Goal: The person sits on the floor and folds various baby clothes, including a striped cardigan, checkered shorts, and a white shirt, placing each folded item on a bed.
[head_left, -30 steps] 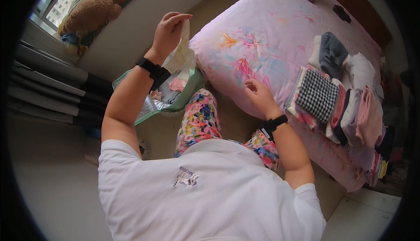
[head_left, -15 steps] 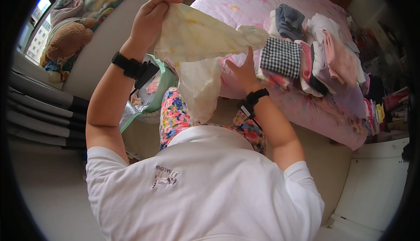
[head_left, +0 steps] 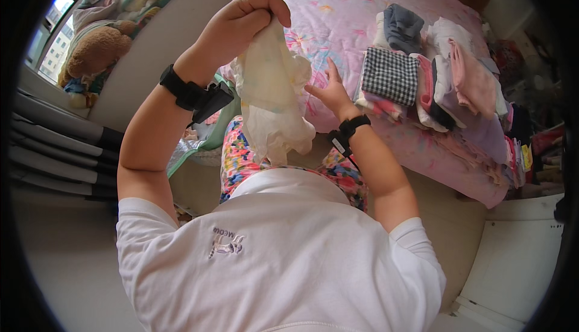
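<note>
A thin, pale cream cloth (head_left: 271, 106) with faint yellow patches hangs in loose folds above my lap. Its top end is pinched in my left hand (head_left: 244, 21), the fingers curled down over it. To the right of the cloth, my right hand (head_left: 333, 94) is raised over the bed's near edge with fingers and thumb apart, holding nothing. A small gap shows between its thumb and the cloth. What kind of garment or cloth it is, the folds do not show.
Folded clothes, including a black-and-white checked piece (head_left: 390, 75), a grey one (head_left: 403, 28) and a pink one (head_left: 470, 79), are stacked on the pink bedspread (head_left: 325, 6). Behind my left forearm stands a green-rimmed container (head_left: 226, 118). A brown teddy bear (head_left: 96, 51) lies by the window.
My right hand has let go of the cloth's right end. The cloth, stretched sideways before, now hangs down from my left hand, which has shifted right.
</note>
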The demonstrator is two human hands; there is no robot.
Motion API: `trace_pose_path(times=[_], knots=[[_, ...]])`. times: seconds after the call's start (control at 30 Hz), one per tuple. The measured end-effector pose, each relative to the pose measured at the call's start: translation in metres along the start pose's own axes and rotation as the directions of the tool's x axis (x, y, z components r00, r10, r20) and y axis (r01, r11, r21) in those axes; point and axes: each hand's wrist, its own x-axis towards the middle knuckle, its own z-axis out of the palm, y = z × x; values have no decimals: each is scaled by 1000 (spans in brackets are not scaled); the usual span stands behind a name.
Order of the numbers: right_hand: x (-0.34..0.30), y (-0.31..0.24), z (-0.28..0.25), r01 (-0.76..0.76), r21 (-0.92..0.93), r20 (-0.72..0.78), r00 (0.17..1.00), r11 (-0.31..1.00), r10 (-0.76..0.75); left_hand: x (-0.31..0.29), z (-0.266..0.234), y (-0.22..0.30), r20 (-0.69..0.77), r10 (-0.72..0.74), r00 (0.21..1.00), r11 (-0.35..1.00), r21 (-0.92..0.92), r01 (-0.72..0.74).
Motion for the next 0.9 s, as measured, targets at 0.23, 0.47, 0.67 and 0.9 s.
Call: trace_pose_path(times=[0.23,0.47,0.67,0.9], knots=[[1,-1,24,-275,330,425,898,903,118,-9,16,24,185,108,977,994,-7,-108],[-1,-12,22,-304,450,444,892,840,85,-17,-8,11,88,1,996,990,138,-13],[30,-35,-42,116,642,-214,976,758,31,-44,-84,-35,-228,-208,951,934,242,263],[34,-100,-76,311,432,-66,947,847,-314,-36,-69,-74,-227,92,969,826,560,53]])
